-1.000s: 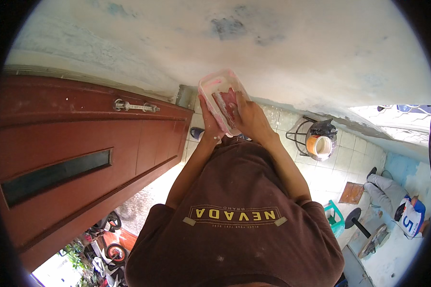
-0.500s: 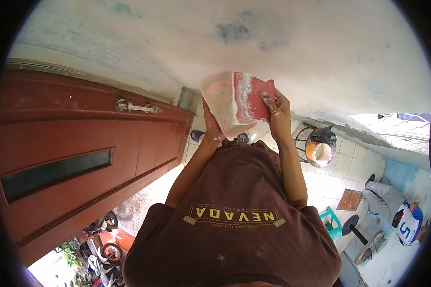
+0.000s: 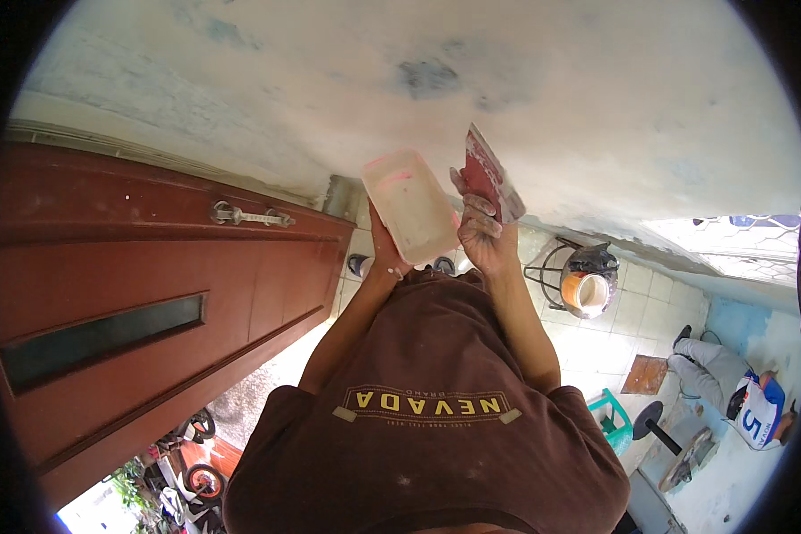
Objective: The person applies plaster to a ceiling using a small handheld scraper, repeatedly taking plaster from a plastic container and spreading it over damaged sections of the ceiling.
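My left hand [image 3: 384, 249] is closed around the side of a pale, pinkish-rimmed plastic tub [image 3: 412, 206], its inside coated with off-white paste. In my right hand [image 3: 482, 236] is a flat red putty spreader [image 3: 481, 171], gripped with its blade turned up and edge-on to the right of the tub. White paste smears the spreader's edge and my right fingers. Tub and spreader are apart. Both are held before a patchy, whitish wall [image 3: 561, 98] with a dark grey spot, and the spreader's contact with the wall cannot be made out.
A brown-red door [image 3: 142, 267] with a metal handle stands at left. To the right, a stool [image 3: 552, 276] bears an orange-and-white bucket [image 3: 589, 292]. Beyond are a green plastic stool [image 3: 612, 418], a brown board [image 3: 645, 374] and another person [image 3: 730, 392] low by the wall.
My right hand has drawn the spreader off the tub's rim and turned it upright, toward the right. The tub's inside is now uncovered, and the tub sits slightly further left.
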{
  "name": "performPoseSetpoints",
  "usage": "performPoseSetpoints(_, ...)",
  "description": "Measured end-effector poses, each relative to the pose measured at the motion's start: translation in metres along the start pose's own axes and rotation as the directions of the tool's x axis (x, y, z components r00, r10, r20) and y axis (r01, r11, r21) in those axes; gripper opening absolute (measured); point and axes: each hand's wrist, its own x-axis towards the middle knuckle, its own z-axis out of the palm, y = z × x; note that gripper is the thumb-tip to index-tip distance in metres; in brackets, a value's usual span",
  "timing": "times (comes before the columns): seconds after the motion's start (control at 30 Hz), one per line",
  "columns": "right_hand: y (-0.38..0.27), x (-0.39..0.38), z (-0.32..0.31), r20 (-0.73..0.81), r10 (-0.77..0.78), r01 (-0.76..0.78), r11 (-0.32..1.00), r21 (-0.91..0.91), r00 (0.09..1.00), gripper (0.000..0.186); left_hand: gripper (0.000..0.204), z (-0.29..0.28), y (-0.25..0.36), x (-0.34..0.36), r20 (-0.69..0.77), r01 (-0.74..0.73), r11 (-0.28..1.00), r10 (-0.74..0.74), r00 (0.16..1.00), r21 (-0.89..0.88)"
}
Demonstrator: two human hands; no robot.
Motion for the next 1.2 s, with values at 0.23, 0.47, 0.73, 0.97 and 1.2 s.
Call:
performPoseSetpoints(0.23, 0.018, -0.005, 0.035, 0.228, -0.587, -0.009, -0.372, -0.928, 0.777, 0.017, 0.072, 0.016, 0.010, 0.001, 0.082, -0.044, 0.990, 0.034, 0.996, 0.135)
performPoseSetpoints(0.47, 0.046, -0.001, 0.010, 0.567, -0.119, 0.138, -0.910, -0.390, 0.815, 0.018, 0.074, -0.010, 0.004, 0.013, 0.126, 0.036, 0.998, -0.029, 0.992, -0.054)
performPoseSetpoints(0.73, 0.038, 0.008, 0.049, 0.468, -0.228, 0.036, -0.871, -0.490, 0.854, 0.012, 0.079, 0.015, -0.001, 0.013, 0.067, -0.059, 0.997, 0.055, 0.996, 0.055)
performPoseSetpoints(0.97, 0.021, -0.017, 0.048, 0.628, 0.204, 0.425, -0.877, -0.224, 0.751, 0.034, 0.080, -0.026, 0.006, 0.019, 0.217, 0.110, 0.990, -0.088, 0.972, -0.090)
performPoseSetpoints(1.2, 0.028, -0.034, 0.039, 0.554, -0.077, 0.281, -0.798, -0.533, 0.829, 0.023, 0.081, -0.005, 0.012, 0.016, 0.212, 0.043, 0.994, -0.020, 0.977, -0.103)
